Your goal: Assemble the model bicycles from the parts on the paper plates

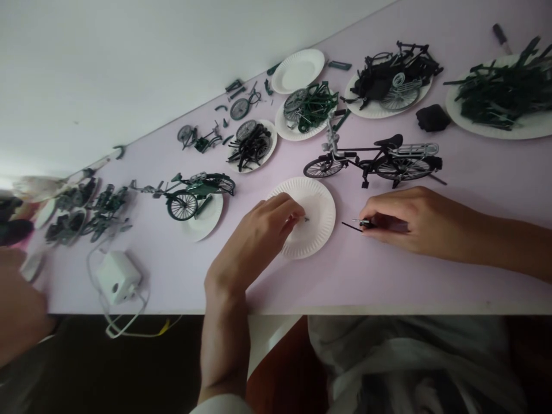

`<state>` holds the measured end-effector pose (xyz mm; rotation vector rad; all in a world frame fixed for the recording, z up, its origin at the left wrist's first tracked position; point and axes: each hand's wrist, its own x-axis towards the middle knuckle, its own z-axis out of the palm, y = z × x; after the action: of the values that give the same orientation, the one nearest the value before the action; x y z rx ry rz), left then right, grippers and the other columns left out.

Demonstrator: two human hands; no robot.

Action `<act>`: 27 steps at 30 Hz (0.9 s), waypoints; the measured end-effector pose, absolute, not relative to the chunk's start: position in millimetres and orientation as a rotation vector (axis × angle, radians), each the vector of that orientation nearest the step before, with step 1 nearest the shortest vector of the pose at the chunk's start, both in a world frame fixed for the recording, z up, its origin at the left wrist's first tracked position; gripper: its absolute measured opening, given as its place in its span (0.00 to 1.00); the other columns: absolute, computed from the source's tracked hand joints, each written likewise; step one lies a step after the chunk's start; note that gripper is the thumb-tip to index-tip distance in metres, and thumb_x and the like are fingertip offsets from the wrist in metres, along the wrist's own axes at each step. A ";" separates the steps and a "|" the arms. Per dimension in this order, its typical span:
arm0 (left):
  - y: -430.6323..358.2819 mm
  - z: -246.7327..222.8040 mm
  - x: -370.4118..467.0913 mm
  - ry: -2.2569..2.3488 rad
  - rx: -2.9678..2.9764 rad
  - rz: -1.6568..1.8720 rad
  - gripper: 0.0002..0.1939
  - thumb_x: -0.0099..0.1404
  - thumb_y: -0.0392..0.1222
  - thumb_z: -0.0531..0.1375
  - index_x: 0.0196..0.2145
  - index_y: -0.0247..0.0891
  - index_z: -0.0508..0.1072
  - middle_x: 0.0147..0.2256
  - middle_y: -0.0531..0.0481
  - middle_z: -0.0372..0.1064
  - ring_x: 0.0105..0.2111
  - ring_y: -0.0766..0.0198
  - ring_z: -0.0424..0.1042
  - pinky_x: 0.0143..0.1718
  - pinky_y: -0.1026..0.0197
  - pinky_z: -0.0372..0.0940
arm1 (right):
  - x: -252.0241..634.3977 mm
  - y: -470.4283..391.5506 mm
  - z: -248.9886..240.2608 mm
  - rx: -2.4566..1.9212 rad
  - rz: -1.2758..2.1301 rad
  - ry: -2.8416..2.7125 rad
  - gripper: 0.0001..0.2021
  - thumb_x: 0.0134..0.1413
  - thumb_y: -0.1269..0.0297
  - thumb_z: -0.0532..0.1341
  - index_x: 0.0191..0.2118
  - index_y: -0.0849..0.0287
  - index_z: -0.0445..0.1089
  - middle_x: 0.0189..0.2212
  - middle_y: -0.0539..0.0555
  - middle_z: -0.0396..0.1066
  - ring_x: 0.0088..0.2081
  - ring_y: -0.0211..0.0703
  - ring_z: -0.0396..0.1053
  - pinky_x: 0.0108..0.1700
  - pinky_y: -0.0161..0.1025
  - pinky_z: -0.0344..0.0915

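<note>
My left hand (276, 224) hovers over a white paper plate (319, 230), its thumb and fingertips pinched. A tiny dark bit (306, 219) shows at the fingertips, too small to name; whether it is held or lies on the plate I cannot tell. Low over the table, my right hand (397, 221) is closed on a small black part with a thin metal tip (366, 223). A thin black strip (352, 226) sticks out by those fingers. Just beyond both hands stands an upright black model bicycle (371, 161) with silver handlebar and rear rack.
Paper plates heaped with black parts (392, 80) and green parts (504, 92) line the back. A green model bicycle (194, 192) rests on a plate to the left. A white adapter (118, 276) with cables sits near the front edge. Another person's arm (21, 305) is at far left.
</note>
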<state>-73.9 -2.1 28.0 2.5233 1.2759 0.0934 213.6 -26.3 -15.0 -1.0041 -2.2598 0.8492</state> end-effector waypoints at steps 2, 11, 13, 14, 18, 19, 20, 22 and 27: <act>-2.2 28.0 -73.4 1.280 2.510 0.105 0.07 0.73 0.30 0.57 0.43 0.38 0.73 0.44 0.47 0.75 0.40 0.60 0.74 0.42 0.55 0.68 | 213.2 -25.8 -14.7 -1.005 0.868 -2.261 0.05 0.67 0.64 0.60 0.38 0.57 0.71 0.30 0.49 0.75 0.29 0.38 0.71 0.33 0.35 0.61; -3.7 27.1 -75.4 1.293 2.465 0.098 0.09 0.72 0.32 0.55 0.44 0.39 0.74 0.44 0.46 0.75 0.38 0.61 0.75 0.39 0.57 0.68 | 212.8 -25.2 -13.4 -1.002 0.880 -2.256 0.06 0.67 0.63 0.60 0.37 0.57 0.70 0.30 0.51 0.75 0.29 0.41 0.70 0.32 0.38 0.62; -3.6 26.9 -75.6 1.290 2.468 0.093 0.08 0.73 0.32 0.55 0.44 0.39 0.74 0.43 0.47 0.75 0.37 0.61 0.75 0.39 0.58 0.68 | 212.8 -25.4 -13.6 -1.005 0.875 -2.258 0.06 0.67 0.63 0.60 0.37 0.57 0.70 0.30 0.50 0.75 0.29 0.40 0.70 0.32 0.37 0.62; -3.5 27.0 -75.7 1.288 2.469 0.093 0.08 0.73 0.32 0.55 0.43 0.39 0.73 0.42 0.47 0.75 0.38 0.61 0.75 0.39 0.58 0.68 | 212.7 -25.4 -13.7 -1.005 0.872 -2.260 0.05 0.67 0.64 0.61 0.37 0.57 0.70 0.30 0.50 0.75 0.29 0.40 0.70 0.32 0.37 0.62; -2.1 27.5 -76.0 1.294 2.480 0.094 0.06 0.74 0.34 0.56 0.43 0.39 0.73 0.43 0.48 0.76 0.39 0.60 0.75 0.40 0.57 0.67 | 212.8 -25.3 -13.7 -0.994 0.856 -2.266 0.05 0.66 0.65 0.61 0.38 0.58 0.71 0.30 0.50 0.75 0.29 0.39 0.70 0.32 0.37 0.61; -1.9 27.6 -76.2 1.297 2.485 0.098 0.06 0.74 0.34 0.56 0.43 0.39 0.73 0.43 0.48 0.76 0.39 0.60 0.75 0.40 0.57 0.67 | 212.9 -25.2 -13.6 -0.990 0.854 -2.268 0.04 0.66 0.65 0.61 0.38 0.58 0.71 0.30 0.50 0.75 0.29 0.39 0.71 0.33 0.37 0.62; -1.8 27.7 -76.5 1.299 2.493 0.102 0.06 0.74 0.35 0.56 0.43 0.39 0.73 0.43 0.48 0.76 0.40 0.59 0.75 0.40 0.57 0.68 | 213.2 -25.2 -13.5 -0.987 0.850 -2.271 0.04 0.66 0.66 0.61 0.38 0.58 0.71 0.31 0.50 0.75 0.30 0.39 0.71 0.33 0.37 0.62; -1.9 27.9 -77.2 1.302 2.514 0.113 0.06 0.75 0.35 0.56 0.43 0.39 0.73 0.42 0.48 0.77 0.40 0.59 0.75 0.40 0.57 0.68 | 213.7 -25.2 -13.3 -0.975 0.840 -2.276 0.03 0.66 0.66 0.61 0.39 0.58 0.72 0.32 0.50 0.76 0.31 0.39 0.72 0.34 0.36 0.62; -2.5 28.1 -78.9 1.316 2.526 0.142 0.05 0.74 0.33 0.57 0.44 0.38 0.73 0.43 0.48 0.76 0.39 0.60 0.75 0.41 0.57 0.68 | 214.0 -25.6 -13.3 -0.983 0.847 -2.279 0.04 0.66 0.67 0.61 0.38 0.58 0.72 0.31 0.50 0.75 0.30 0.38 0.71 0.33 0.36 0.61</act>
<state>-78.9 -2.5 28.1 2.5260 1.3159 0.1422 214.0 -25.6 -13.3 -0.9833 -2.2788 0.8469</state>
